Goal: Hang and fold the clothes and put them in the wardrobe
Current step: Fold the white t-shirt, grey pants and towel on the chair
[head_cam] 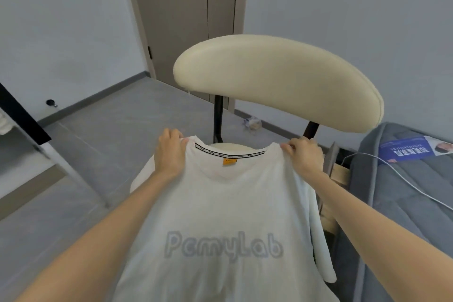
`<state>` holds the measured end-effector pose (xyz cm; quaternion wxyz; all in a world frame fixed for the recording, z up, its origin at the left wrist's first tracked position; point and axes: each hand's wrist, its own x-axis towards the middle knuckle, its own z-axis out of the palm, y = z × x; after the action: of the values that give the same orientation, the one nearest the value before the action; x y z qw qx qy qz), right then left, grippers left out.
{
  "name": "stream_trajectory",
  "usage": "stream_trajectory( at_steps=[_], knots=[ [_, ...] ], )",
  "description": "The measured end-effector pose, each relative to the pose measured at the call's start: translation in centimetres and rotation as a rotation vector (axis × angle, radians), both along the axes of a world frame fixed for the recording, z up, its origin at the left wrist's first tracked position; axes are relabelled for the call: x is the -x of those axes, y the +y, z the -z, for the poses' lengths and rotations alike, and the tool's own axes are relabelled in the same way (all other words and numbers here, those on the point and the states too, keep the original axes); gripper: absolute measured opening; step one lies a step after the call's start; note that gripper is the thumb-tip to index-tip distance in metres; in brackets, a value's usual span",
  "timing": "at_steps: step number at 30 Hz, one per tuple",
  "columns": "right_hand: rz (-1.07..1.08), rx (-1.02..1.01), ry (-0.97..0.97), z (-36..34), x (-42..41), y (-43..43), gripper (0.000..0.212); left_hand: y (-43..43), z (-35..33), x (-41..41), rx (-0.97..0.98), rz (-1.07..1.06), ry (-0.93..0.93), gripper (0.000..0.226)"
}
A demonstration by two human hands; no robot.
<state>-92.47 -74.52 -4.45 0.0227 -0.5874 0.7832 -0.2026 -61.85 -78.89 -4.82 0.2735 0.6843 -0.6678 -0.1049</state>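
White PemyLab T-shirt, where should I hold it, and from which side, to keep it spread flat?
By the two shoulder tops, one either side of the neckline, each hand coming from its own outer side, as the left hand and right hand grip it now. The white T-shirt spreads evenly between them, sleeves falling aside.

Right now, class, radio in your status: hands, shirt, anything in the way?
Left hand grips one shoulder, right hand the other. Shirt held up, spread. Chair close behind it.
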Motion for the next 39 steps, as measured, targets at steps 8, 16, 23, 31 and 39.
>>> stream_trajectory(
  at_steps=[8,16,23,31,39],
  knots=[
    [-0.263,-0.103,-0.177,7.4,-9.6,5.8,0.055,7.9,7.1,4.9,-0.135,0.259,-0.06,0.051],
    [-0.133,-0.367,-0.017,12.3,-7.9,6.4,0.06,8.3,11.9,4.7,-0.212,0.102,-0.341,0.083],
    [-0.136,-0.404,-0.041,12.5,-5.8,5.4,0.055,6.4,10.3,3.3,-0.399,0.196,-0.269,0.059],
    [-0.283,-0.239,-0.249,9.7,-12.0,8.4,0.049,10.0,7.2,-4.7,0.064,-0.084,0.154,0.033],
    [-0.604,-0.324,-0.337,9.1,-21.1,10.2,0.046,13.1,8.1,-9.6,-0.529,-0.497,0.811,0.027]
  ],
)
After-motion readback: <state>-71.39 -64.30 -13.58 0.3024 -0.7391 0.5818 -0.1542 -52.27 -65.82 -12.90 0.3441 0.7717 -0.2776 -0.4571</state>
